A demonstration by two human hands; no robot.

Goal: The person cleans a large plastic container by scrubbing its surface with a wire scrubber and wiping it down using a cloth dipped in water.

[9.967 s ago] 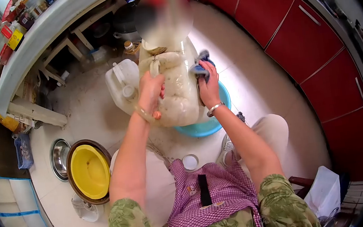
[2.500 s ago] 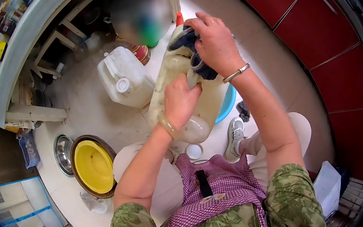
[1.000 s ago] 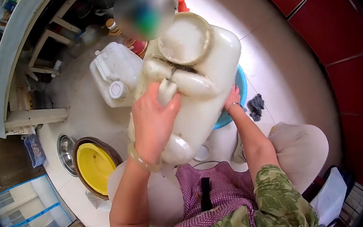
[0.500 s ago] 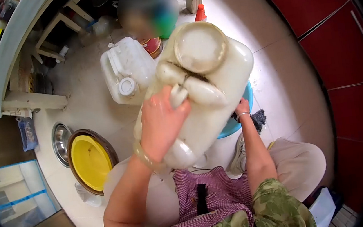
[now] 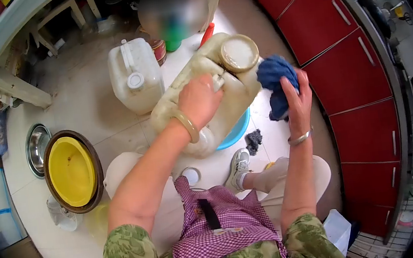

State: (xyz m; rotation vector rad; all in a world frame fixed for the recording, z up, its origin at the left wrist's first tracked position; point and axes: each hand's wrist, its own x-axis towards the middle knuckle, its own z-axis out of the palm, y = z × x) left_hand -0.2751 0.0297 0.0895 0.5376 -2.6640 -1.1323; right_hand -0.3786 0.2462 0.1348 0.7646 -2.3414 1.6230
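Note:
My left hand (image 5: 199, 103) is wrapped round the handle of a large, stained, whitish plastic jug (image 5: 234, 100), which is tilted over a light-blue basin (image 5: 237, 129). The jug's wide round cap (image 5: 239, 52) points away from me. In my right hand (image 5: 297, 100) is a bunched blue cloth (image 5: 276, 79), held up just right of the cap and apart from the jug. Most of the basin is hidden beneath the jug. A smaller white jug (image 5: 136, 78) stands upright on the floor to the left.
A yellow bowl (image 5: 71, 171) inside a brown basin and a steel bowl (image 5: 38, 147) lie at left. A dark scrubber (image 5: 254, 141) and white lid (image 5: 190, 176) are near my feet. Red cabinets (image 5: 341, 71) line the right. A red-tipped object (image 5: 207, 35) is beyond the jug.
My right hand has come up out of the blue basin with the blue cloth, now beside the jug's cap. My left hand keeps its hold on the jug's handle. The view has shifted right.

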